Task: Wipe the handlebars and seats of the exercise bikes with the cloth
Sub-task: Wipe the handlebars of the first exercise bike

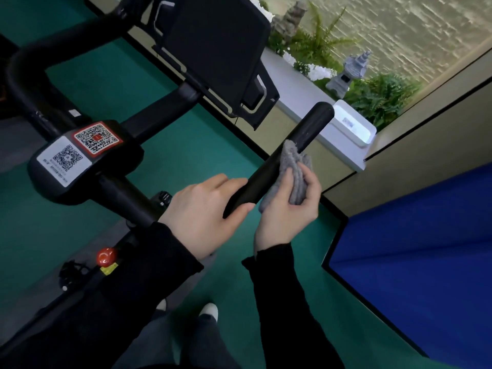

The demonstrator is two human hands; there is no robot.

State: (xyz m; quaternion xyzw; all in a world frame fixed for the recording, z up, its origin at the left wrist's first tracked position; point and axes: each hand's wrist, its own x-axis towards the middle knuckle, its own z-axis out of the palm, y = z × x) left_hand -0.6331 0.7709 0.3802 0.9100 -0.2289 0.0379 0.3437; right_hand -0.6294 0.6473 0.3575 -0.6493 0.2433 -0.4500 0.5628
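A black exercise bike's right handlebar grip (303, 137) runs diagonally up to the right and ends free near a white box. My right hand (288, 217) holds a folded grey cloth (295, 174) pressed against the middle of that grip. My left hand (205, 211) is wrapped over the lower part of the same bar, just below the cloth. The left handlebar loop (24, 78) curves at the upper left. The centre block (80, 161) carries two QR-code stickers. No seat is in view.
The bike's black screen (218, 49) stands tilted behind the bars. A red knob (106, 256) sits on the frame below. Green floor (186, 145) lies underneath. A white box (351, 126) rests on a planter ledge with ferns and stone lanterns. A blue panel (415, 262) stands at right.
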